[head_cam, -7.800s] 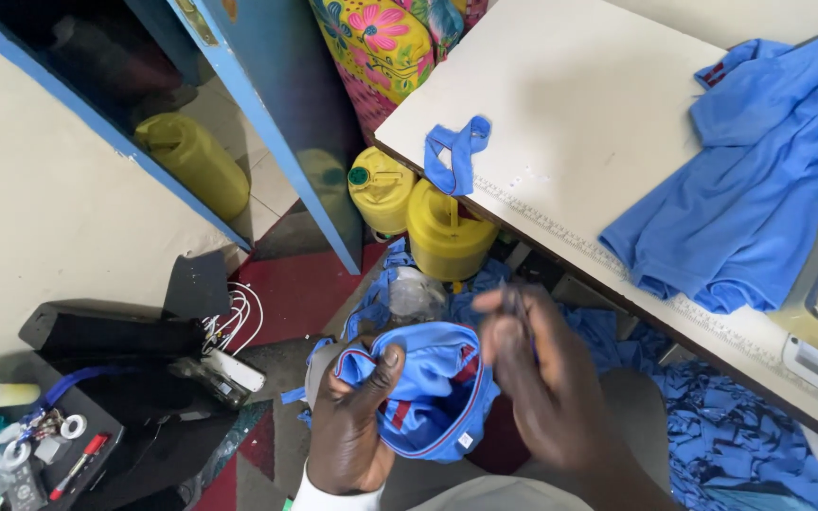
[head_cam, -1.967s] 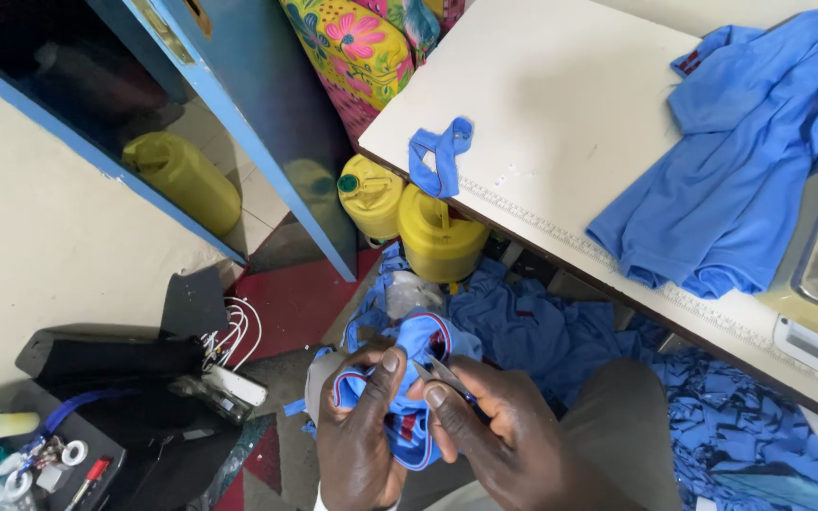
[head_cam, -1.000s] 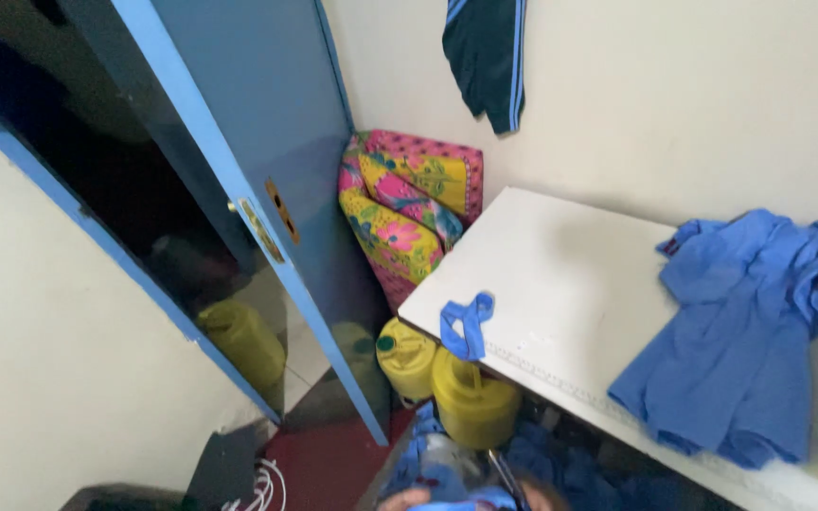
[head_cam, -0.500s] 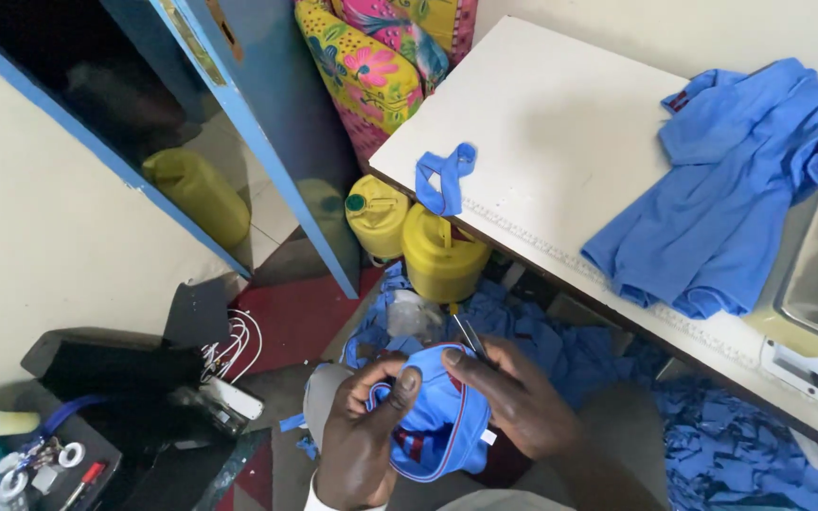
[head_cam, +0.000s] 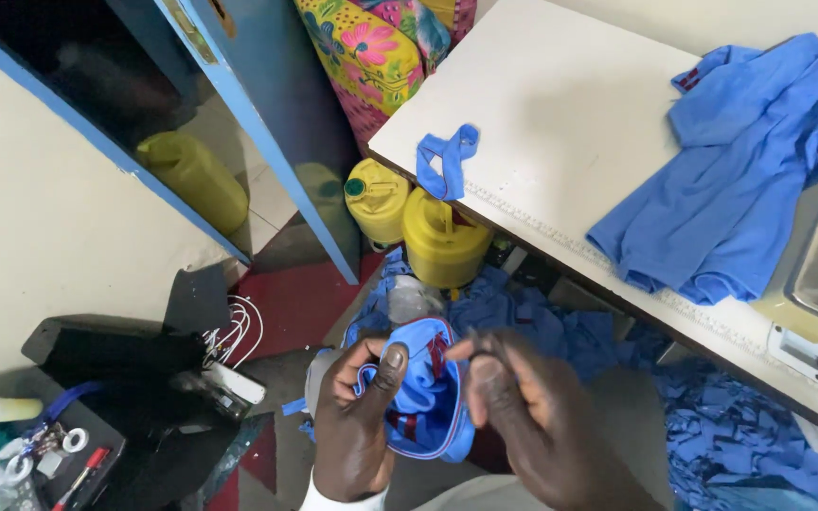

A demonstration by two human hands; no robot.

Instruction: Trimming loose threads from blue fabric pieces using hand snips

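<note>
Both hands, the left hand (head_cam: 357,416) and right hand (head_cam: 523,416), close their fingers on a blue collar piece (head_cam: 423,393) below the white bench (head_cam: 560,114).

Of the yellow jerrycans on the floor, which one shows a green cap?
The left can under the table edge: its green cap shows on top. The can beside it shows only a yellow handle, and the one behind the blue door shows no cap.
</note>
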